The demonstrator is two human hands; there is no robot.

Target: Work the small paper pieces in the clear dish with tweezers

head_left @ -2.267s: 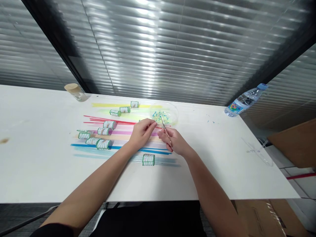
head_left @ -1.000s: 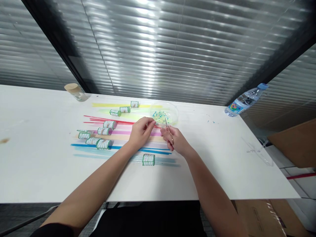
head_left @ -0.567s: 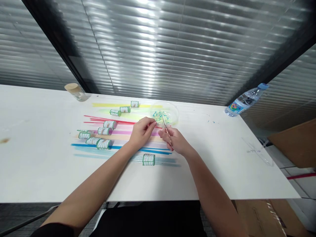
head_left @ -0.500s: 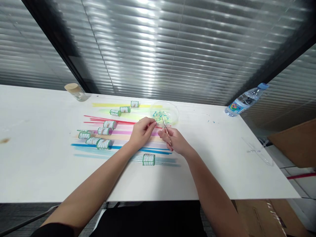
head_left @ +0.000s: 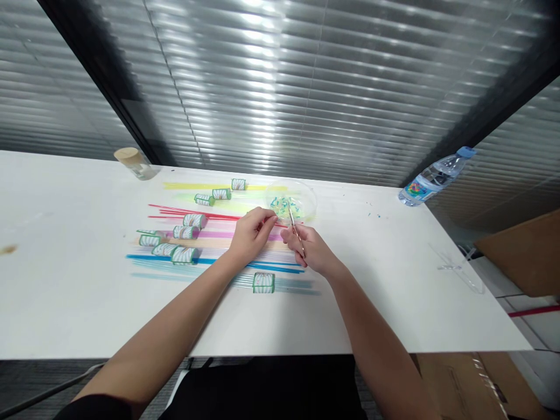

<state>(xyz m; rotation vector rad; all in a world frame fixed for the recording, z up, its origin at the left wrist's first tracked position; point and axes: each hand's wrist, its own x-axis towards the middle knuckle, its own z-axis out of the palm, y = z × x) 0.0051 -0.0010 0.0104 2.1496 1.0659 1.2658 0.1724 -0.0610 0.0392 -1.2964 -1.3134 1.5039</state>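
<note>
My right hand [head_left: 311, 248] is closed around a pair of scissors [head_left: 296, 234], whose blades point away from me over a clear round dish [head_left: 313, 205]. Small green, blue and yellow cut bits [head_left: 280, 205] lie in the dish. Just left of the blades, my left hand [head_left: 252, 232] has its thumb and forefinger pinched together at the dish's near edge. Whatever is between those fingertips is too small to make out. Under and around both hands run thin coloured sticks, among them red sticks [head_left: 219, 216], blue sticks [head_left: 280, 268] and yellow sticks [head_left: 196, 186].
Several short patterned rolls with green edges, one a near roll [head_left: 263, 283], sit on the sticks. A jar with a wooden lid [head_left: 135, 163] stands at the back left of the white table [head_left: 70, 280]. A water bottle [head_left: 433, 179] is at the back right, by the blinds.
Both hands stay almost in place. The scissors have turned very slightly in my right hand, and their blades look closer together.
</note>
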